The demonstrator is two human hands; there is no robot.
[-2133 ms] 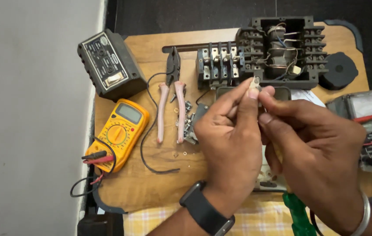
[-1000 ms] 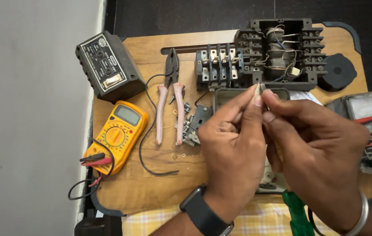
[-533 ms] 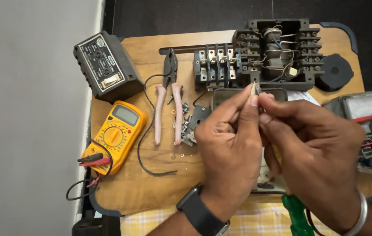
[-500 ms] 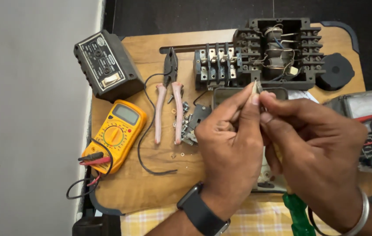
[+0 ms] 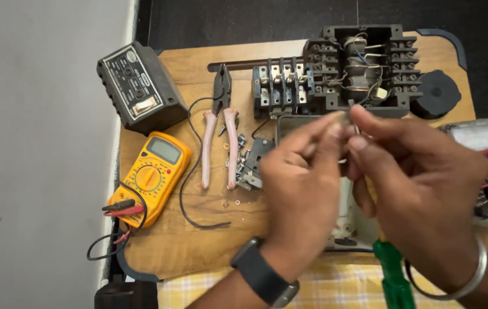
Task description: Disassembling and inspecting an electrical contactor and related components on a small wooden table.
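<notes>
1. The left hand [image 5: 298, 183] and right hand [image 5: 421, 189] meet fingertip to fingertip above the wooden board [image 5: 198, 229], pinching a small metal part [image 5: 351, 117] between them; blur hides its exact shape.
2. The part sits just in front of the black terminal block assembly [image 5: 364, 63].
3. Pink-handled pliers [image 5: 220, 131] lie left of the hands, beside loose screws [image 5: 238, 157].
4. A yellow multimeter [image 5: 152, 174] rests near the board's left edge, below a black box [image 5: 141, 88].
5. A green screwdriver handle [image 5: 393, 280] lies under the right wrist.
</notes>
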